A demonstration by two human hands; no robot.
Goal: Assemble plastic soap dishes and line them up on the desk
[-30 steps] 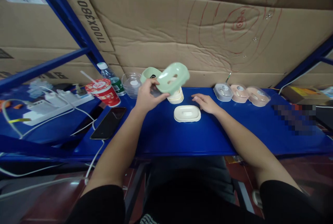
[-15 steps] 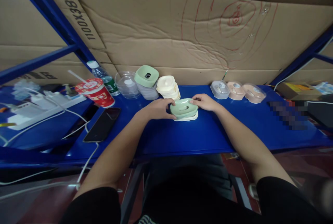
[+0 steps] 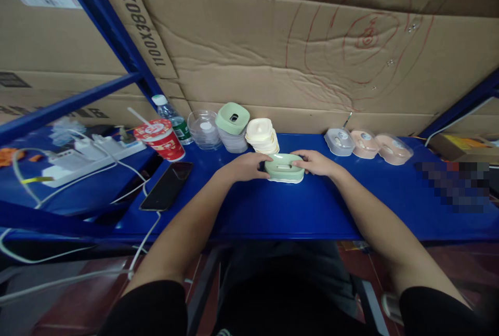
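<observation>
Right now both hands close in on one green dish (image 3: 284, 175) from its two ends, and the grip is narrow, set by the length of that piece. Left hand (image 3: 249, 167) has its thumb at the near side of the left end and its fingers at the far side, so that end sits between them; right hand (image 3: 317, 163) has its fingers bent against the right end, some of them partly hidden by the dish. Between the two hands the dish lies level with its hollow side up, an oblong slot in its floor, and directly under the grip the pale edge of a cream base (image 3: 286, 181) shows along the near side. Whether the two pieces are fully seated on each other cannot be told. Both rest on the blue table (image 3: 286, 216), which stretches out to either side of the grip. Just behind the left hand stands a leaning stack of cream pieces (image 3: 262, 136); farther to the left of the grip comes a second green piece (image 3: 233, 117) on top of a grey stack (image 3: 234, 142), then nested clear bowls (image 3: 203, 130). Well to the left of the grip are a red cup (image 3: 163, 141) with a straw, a water bottle (image 3: 177, 125) behind it and a dark phone (image 3: 167, 186) lying flat. Beyond the right hand, toward the back, a grey box (image 3: 340, 142) and two pink boxes (image 3: 365, 144) stand in a row under clear covers.
</observation>
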